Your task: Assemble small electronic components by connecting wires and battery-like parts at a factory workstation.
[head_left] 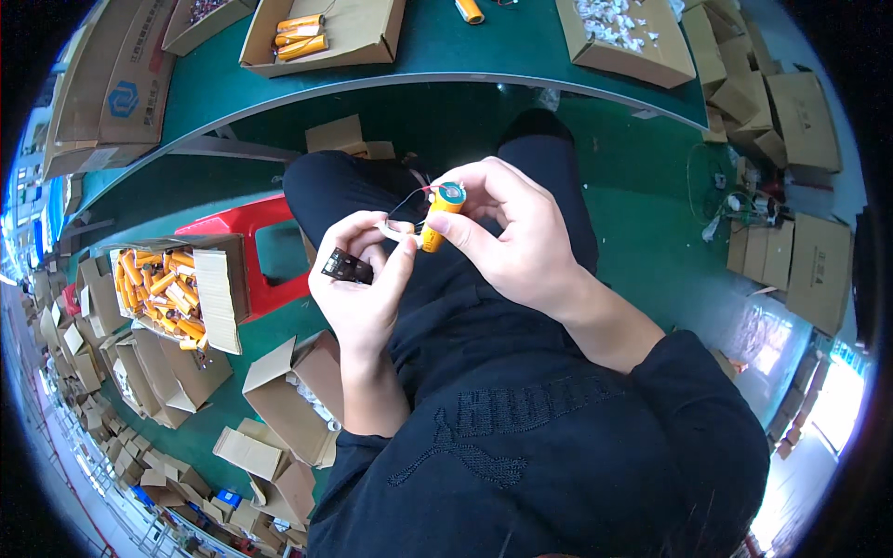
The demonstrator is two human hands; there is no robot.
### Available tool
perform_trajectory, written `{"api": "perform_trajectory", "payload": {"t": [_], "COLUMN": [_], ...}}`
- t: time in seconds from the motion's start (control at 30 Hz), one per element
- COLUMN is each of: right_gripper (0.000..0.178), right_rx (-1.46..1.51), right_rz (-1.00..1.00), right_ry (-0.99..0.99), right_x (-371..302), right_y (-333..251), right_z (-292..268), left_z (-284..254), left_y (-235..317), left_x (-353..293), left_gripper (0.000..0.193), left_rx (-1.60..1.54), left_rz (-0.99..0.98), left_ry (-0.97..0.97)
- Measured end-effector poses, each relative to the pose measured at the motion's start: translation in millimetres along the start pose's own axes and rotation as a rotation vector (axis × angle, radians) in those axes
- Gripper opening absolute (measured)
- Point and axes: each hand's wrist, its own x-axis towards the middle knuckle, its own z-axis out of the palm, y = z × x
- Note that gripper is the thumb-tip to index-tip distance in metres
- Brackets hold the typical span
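Observation:
Above my lap, my right hand (516,219) pinches an orange cylindrical battery (433,226) between thumb and fingers, its green end tilted up. A thin red wire (429,188) and a dark one run from that end toward the left hand. My left hand (358,298) is closed beside the battery's lower part. Between its thumb and forefinger is a small white piece (398,230), too small to tell its kind, reaching to the battery. A small black plastic part (349,267) is tucked in the same hand's other fingers.
Ahead stands a green worktable (446,56), bearing a carton of batteries (302,45), a loose battery (470,11) and a carton of white bits (619,33). At left, a carton full of orange batteries (163,288) rests by a red stool (265,293). Cardboard boxes (805,270) stand at right.

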Motion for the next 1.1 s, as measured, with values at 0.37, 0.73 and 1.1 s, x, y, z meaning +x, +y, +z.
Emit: {"api": "perform_trajectory", "payload": {"t": [0.37,0.73,1.1], "right_gripper": [0.026,0.026,0.026], "right_rx": [0.015,0.023,0.003], "right_rz": [-0.046,-0.124,-0.139], "right_ry": [0.029,0.021,-0.057], "right_x": [-3,-3,-2], "right_y": [1,4,6], "right_z": [-2,-4,-11], "left_z": [-6,-2,-12], "left_y": [1,10,1], "left_x": [0,-1,2], "left_gripper": [0.043,0.052,0.049], "left_rx": [-0.14,-0.139,-0.022], "left_rz": [-0.13,-0.081,-0.051], "left_ry": [-0.034,-0.168,-0.221]}}
